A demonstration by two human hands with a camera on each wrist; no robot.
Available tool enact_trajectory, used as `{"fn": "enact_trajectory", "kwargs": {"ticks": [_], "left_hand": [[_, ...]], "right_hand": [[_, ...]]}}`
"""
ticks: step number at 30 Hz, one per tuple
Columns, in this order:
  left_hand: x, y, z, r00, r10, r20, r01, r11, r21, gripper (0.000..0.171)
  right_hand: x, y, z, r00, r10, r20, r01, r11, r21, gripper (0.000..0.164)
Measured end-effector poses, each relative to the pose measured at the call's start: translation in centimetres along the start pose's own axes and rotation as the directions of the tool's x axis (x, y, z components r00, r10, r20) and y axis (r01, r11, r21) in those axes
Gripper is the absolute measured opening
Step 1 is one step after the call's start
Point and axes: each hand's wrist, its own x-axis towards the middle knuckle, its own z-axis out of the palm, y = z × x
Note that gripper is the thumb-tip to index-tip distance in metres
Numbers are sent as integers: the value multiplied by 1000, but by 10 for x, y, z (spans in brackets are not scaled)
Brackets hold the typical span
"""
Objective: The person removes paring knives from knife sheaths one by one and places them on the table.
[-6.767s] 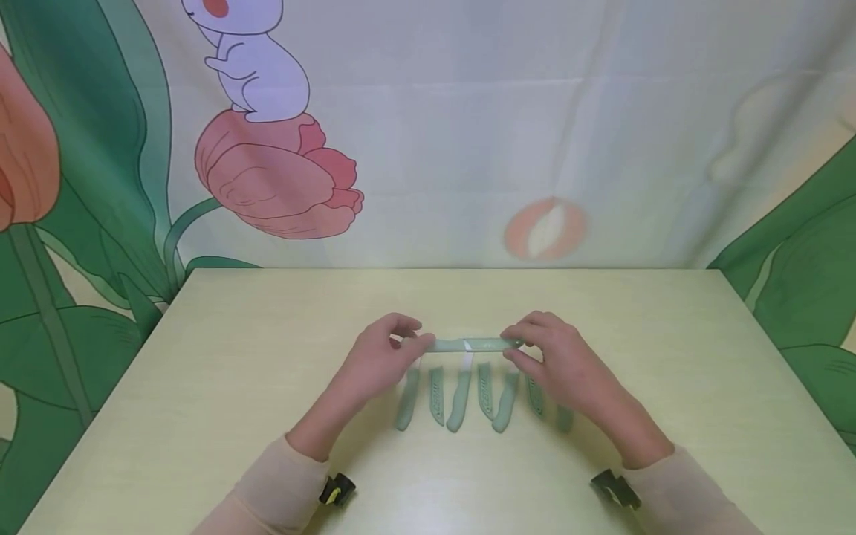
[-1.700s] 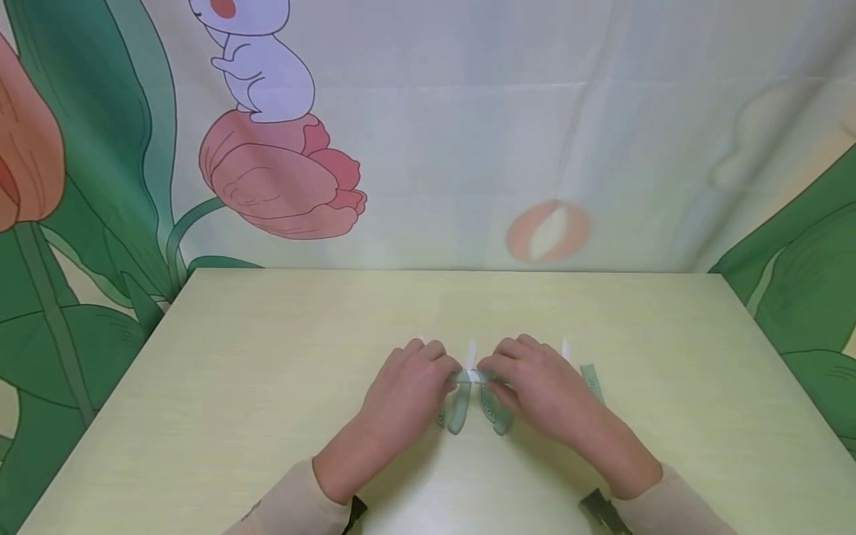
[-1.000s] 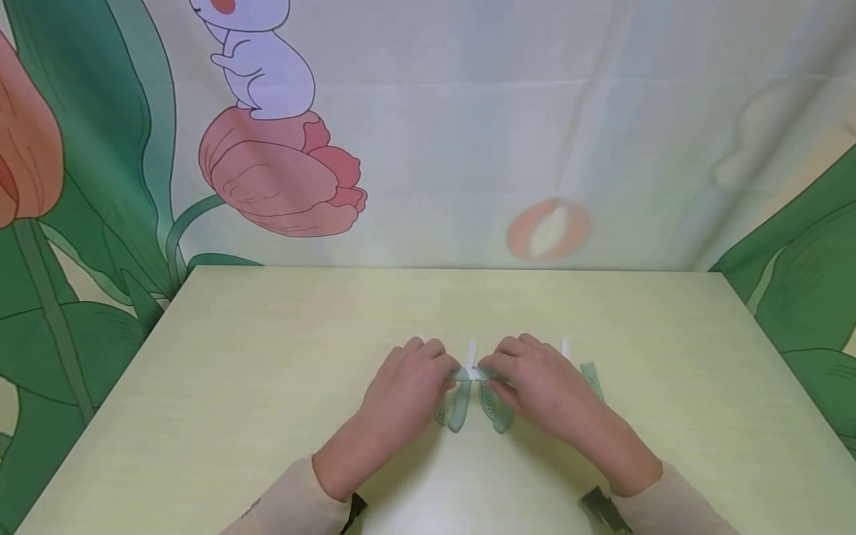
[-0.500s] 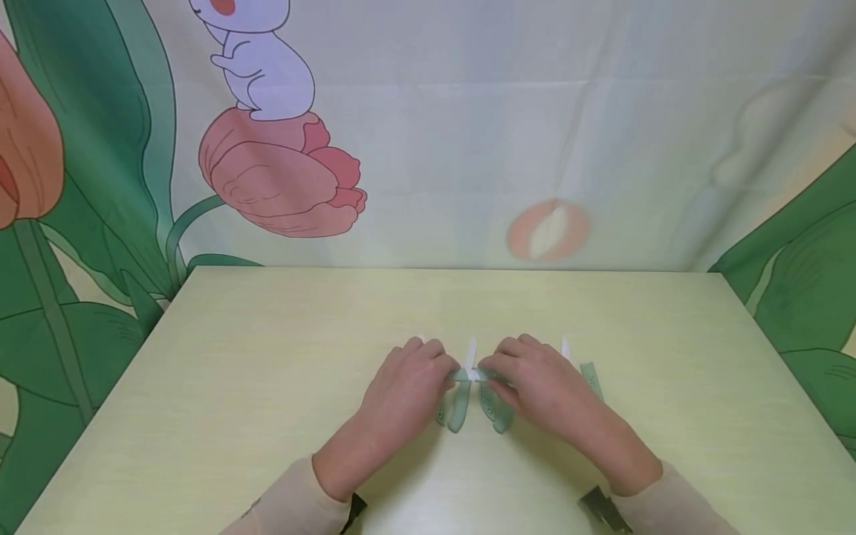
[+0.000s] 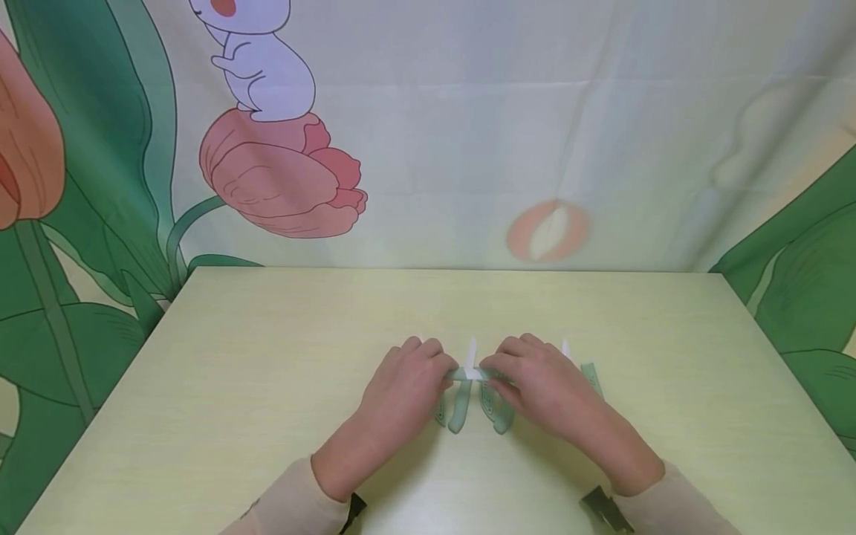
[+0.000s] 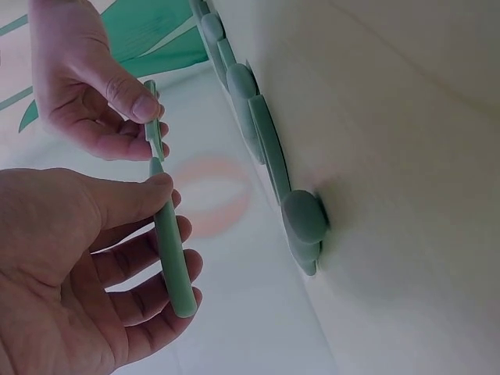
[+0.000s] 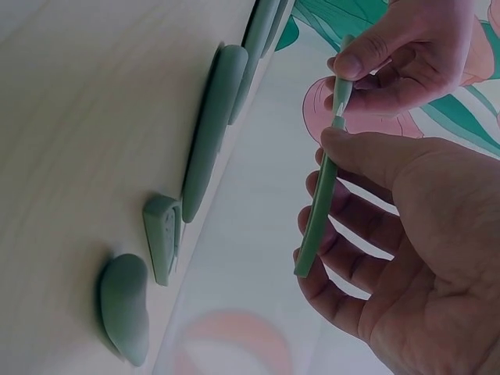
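Observation:
My left hand (image 5: 408,383) pinches the smooth green handle (image 6: 176,266) of a small paring knife between thumb and fingers. My right hand (image 5: 545,379) grips a slim green sheath (image 7: 316,219), lined up end to end with that knife. A short stretch of white blade (image 5: 471,374) shows between the two. Both hands are close over the middle of a row of similar items. In that row, a knife (image 5: 459,409) with a green handle and white blade lies beside a patterned green sheath (image 5: 487,401); my hands hide several others partly.
Another sheath (image 5: 591,379) and a white blade tip (image 5: 565,348) show beyond my right hand. A second green handle (image 5: 504,423) lies under that hand. The pale wooden table (image 5: 267,357) ends at a printed curtain (image 5: 435,148) with flowers and a rabbit.
Since the oldest frame, both hands have come closer together and nearer to me, their fingers now covering more of the knife and sheath. Over the last second they have hardly moved.

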Motion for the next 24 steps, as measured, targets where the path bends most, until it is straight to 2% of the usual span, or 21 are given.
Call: {"fn": "enact_trajectory", "kwargs": {"ticks": [24], "left_hand": [[0,-2,-2,1000,-20,2,20,1000,-8,15]], "right_hand": [[0,1,-4,999,32,6,-32,999,-16,24]]}}
